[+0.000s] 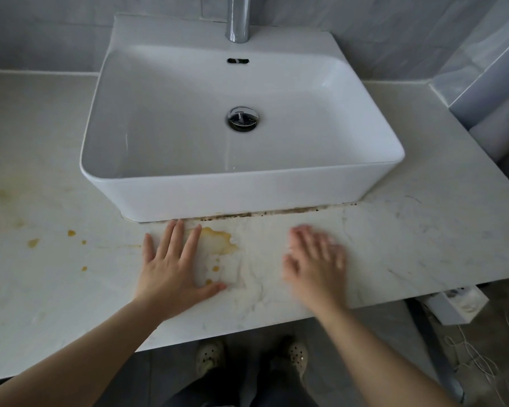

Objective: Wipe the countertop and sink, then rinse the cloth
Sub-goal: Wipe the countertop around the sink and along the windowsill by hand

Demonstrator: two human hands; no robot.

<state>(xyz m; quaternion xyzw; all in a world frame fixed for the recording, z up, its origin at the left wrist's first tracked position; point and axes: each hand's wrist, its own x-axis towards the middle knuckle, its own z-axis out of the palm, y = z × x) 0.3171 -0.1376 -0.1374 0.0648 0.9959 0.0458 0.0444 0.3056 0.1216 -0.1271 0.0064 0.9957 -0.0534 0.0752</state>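
A thin white cloth (259,259) lies spread flat on the pale marble countertop (56,289), just in front of the white basin sink (247,183). It carries a yellow stain (221,239) and is hard to tell from the marble. My left hand (171,271) rests flat on the cloth's left part, fingers straight and spread, tips near the sink's base. My right hand (315,265) is on the cloth's right part, fingers loosely bent and blurred by motion.
Small yellow spots (33,242) dot the counter to the left. Dark grime (276,213) lines the sink's base. A chrome faucet (238,19) stands behind the basin and its drain (243,118). A white box (453,306) with cables sits on the floor, right.
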